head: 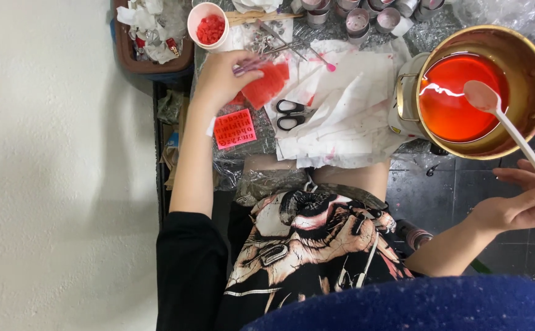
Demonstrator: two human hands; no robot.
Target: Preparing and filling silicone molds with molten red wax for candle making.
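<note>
Left hand [221,76] curled shut, pinching thin stick over red slab [267,84] on table. Scissors [289,114] just beside slab. Pink card [234,128] near wrist. Cup [208,24] of red bits above hand. Right hand [522,199] half open, fingers holding white spoon [505,116]; spoon bowl over red liquid in gold pot [528,73].

Foil-covered table [249,175], white paper [353,116] right of left hand [221,76], scissors [290,114] just below-right of it, pink mould [235,129] below, cup [208,24] above, pot [482,86] above right hand [522,205].
</note>
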